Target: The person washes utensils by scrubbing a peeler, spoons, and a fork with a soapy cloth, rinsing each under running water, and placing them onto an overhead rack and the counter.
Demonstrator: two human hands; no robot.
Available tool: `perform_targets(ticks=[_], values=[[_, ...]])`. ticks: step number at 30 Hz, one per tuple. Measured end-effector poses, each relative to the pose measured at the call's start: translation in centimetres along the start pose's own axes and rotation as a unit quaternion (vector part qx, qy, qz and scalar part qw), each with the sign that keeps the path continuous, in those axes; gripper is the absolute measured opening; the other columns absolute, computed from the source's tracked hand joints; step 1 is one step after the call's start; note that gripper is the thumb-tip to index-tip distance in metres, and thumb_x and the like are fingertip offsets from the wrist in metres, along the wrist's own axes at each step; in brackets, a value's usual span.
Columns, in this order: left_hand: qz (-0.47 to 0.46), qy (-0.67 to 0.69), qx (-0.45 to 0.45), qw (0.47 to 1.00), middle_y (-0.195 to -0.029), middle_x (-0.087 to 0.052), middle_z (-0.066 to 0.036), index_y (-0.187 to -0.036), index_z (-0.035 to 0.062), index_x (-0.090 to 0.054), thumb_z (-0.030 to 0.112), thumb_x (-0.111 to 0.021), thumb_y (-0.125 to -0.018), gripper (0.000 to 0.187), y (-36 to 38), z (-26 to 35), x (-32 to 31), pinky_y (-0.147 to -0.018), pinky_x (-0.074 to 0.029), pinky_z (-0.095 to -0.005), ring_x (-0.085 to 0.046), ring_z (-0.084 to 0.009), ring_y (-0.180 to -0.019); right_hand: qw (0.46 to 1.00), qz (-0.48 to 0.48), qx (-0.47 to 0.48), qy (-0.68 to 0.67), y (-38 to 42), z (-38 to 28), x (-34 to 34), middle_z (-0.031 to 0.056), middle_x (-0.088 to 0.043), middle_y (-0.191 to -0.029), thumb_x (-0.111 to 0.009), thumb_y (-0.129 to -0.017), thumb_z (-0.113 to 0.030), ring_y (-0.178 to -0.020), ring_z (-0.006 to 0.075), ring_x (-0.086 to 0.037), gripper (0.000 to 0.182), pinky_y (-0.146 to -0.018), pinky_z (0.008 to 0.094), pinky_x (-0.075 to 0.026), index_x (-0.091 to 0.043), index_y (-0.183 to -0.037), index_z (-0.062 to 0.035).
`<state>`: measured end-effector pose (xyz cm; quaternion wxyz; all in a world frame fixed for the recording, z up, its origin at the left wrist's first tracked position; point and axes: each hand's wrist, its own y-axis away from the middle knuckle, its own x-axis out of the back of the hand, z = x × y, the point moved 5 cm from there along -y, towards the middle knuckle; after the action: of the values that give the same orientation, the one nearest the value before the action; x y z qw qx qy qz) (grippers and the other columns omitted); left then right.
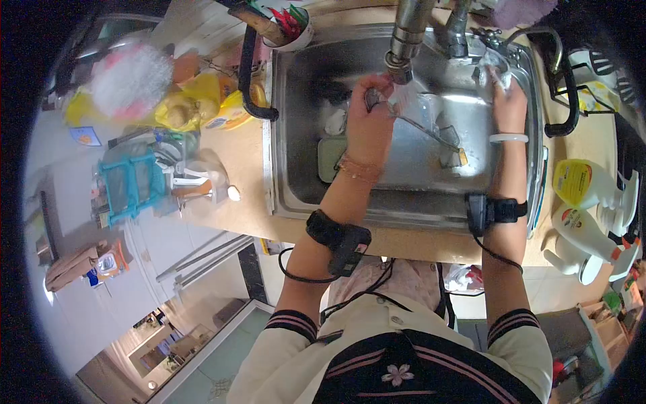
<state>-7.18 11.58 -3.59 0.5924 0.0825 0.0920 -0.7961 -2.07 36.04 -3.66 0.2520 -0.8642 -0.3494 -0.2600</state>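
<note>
My left hand (373, 114) is under the tap (402, 57), with running water beside the fingers. It is closed around a thin metal-handled utensil (424, 130) that slants down to the right over the sink (404, 202). The utensil's far end overlaps a dark, flat patch with a yellowish tip. At the sink's right back corner, my right hand (509, 104) is closed on a crumpled whitish cloth (493, 67), close to the rim. A greenish rectangular container (331, 160) lies on the sink's left side, below a pale lump (334, 119).
Black curved handles (252, 74) flank the sink. Yellow packages (192, 108) and a teal rack (134, 185) stand left. Spray bottles (575, 182) are on the right. A cup with utensils (289, 30) sits at the back left.
</note>
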Motion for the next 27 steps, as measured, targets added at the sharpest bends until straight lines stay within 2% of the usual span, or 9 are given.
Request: perform_targets(ticks=[3, 8, 11, 12, 15, 19, 21, 24, 27], values=[[0.002, -0.009, 0.048, 0.999, -0.111, -0.048, -0.013, -0.105, 0.0010, -0.038, -0.008, -0.042, -0.074, 0.033, 1.2, 2.0, 1.6, -0.081, -0.042, -0.0286, -0.046, -0.0215, -0.105, 1.000, -0.010, -0.001, -0.011, -2.6, 1.4, -0.3, 0.0216, -0.058, -0.084, -0.053, -0.078, -0.029, -0.079, 0.0344, -0.056, 0.033, -0.069, 0.0360, -0.043, -0.057, -0.093, -0.0004], [0.068, 0.301, 0.141, 0.941, -0.108, -0.045, -0.012, -0.097, 0.0050, -0.040, -0.018, -0.031, -0.060, 0.044, 2.3, 2.7, 5.3, -0.072, -0.039, -0.0263, -0.045, -0.0221, -0.103, 1.000, 0.016, -0.027, -0.006, -5.5, 4.9, 0.3, 0.0166, -0.056, -0.100, -0.050, -0.081, -0.026, -0.097, 0.0231, -0.051, 0.040, -0.083, 0.0295, -0.037, -0.047, -0.113, -0.0031], [0.080, 0.415, 0.131, 0.897, -0.105, -0.046, -0.012, -0.093, 0.0048, -0.040, -0.018, -0.031, -0.059, 0.042, 3.1, 2.6, 7.6, -0.072, -0.039, -0.0274, -0.043, -0.0229, -0.104, 0.994, -0.105, -0.008, 0.041, -2.8, 3.9, 0.8, 0.0120, -0.059, -0.087, -0.046, -0.082, -0.021, -0.073, 0.0210, -0.054, 0.034, -0.069, 0.0306, -0.041, -0.051, -0.109, -0.0004], [0.078, 0.438, 0.115, 0.888, -0.104, -0.046, -0.012, -0.092, 0.0046, -0.040, -0.018, -0.031, -0.059, 0.041, 3.1, 2.5, 8.5, -0.073, -0.039, -0.0281, -0.043, -0.0234, -0.104, 0.990, -0.125, -0.043, -0.055, -0.9, 4.6, -0.2, 0.0083, -0.058, -0.084, -0.050, -0.080, -0.026, -0.072, 0.0161, -0.051, 0.033, -0.067, 0.0285, -0.040, -0.054, -0.102, -0.0009], [0.096, 0.398, 0.113, 0.905, -0.101, -0.046, -0.012, -0.088, 0.0049, -0.040, -0.019, -0.031, -0.060, 0.038, 3.7, 2.5, 11.3, -0.078, -0.041, -0.0326, -0.044, -0.0258, -0.103, 0.934, -0.287, -0.110, -0.181, 6.5, 2.2, -2.1, 0.0044, -0.057, -0.084, -0.053, -0.079, -0.028, -0.071, 0.0108, -0.049, 0.032, -0.064, 0.0250, -0.040, -0.056, -0.097, -0.0004], [0.097, 0.455, 0.130, 0.875, -0.102, -0.045, -0.014, -0.088, 0.0057, -0.039, -0.020, -0.033, -0.062, 0.038, 4.7, 2.8, 13.6, -0.088, -0.039, -0.0375, -0.042, -0.0283, -0.107, 0.730, -0.407, -0.266, -0.480, 15.5, -1.7, -7.9, 0.0080, -0.057, -0.087, -0.054, -0.079, -0.018, -0.076, 0.0164, -0.055, 0.029, -0.070, 0.0293, -0.044, -0.050, -0.100, 0.0016], [0.021, 0.603, 0.126, 0.787, -0.103, -0.045, -0.014, -0.088, 0.0043, -0.040, -0.018, -0.037, -0.064, 0.033, 4.9, 3.2, 14.6, -0.090, -0.037, -0.0405, -0.042, -0.0296, -0.107, 0.687, -0.432, -0.278, -0.514, 18.1, -4.6, -10.2, 0.0156, -0.056, -0.094, -0.046, -0.082, -0.018, -0.082, 0.0235, -0.057, 0.036, -0.077, 0.0351, -0.046, -0.044, -0.107, 0.0069], [0.013, 0.587, 0.161, 0.793, -0.102, -0.046, -0.015, -0.085, 0.0032, -0.043, -0.015, -0.041, -0.067, 0.026, 6.0, 3.8, 17.2, -0.090, -0.036, -0.0427, -0.044, -0.0294, -0.103, 0.718, -0.370, -0.287, -0.514, 19.5, -8.8, -12.3, 0.0130, -0.057, -0.087, -0.045, -0.083, -0.015, -0.077, 0.0216, -0.057, 0.031, -0.069, 0.0337, -0.047, -0.045, -0.106, 0.0048], [0.011, 0.432, 0.095, 0.897, -0.095, -0.050, -0.015, -0.086, 0.0022, -0.045, -0.004, -0.046, -0.074, 0.013, 6.8, 5.6, 21.0, -0.089, -0.037, -0.0447, -0.047, -0.0321, -0.098, 0.752, -0.365, -0.282, -0.472, 20.4, -14.1, -13.2, 0.0043, -0.058, -0.085, -0.054, -0.078, -0.012, -0.071, 0.0109, -0.054, 0.026, -0.064, 0.0229, -0.043, -0.052, -0.099, 0.0027]])
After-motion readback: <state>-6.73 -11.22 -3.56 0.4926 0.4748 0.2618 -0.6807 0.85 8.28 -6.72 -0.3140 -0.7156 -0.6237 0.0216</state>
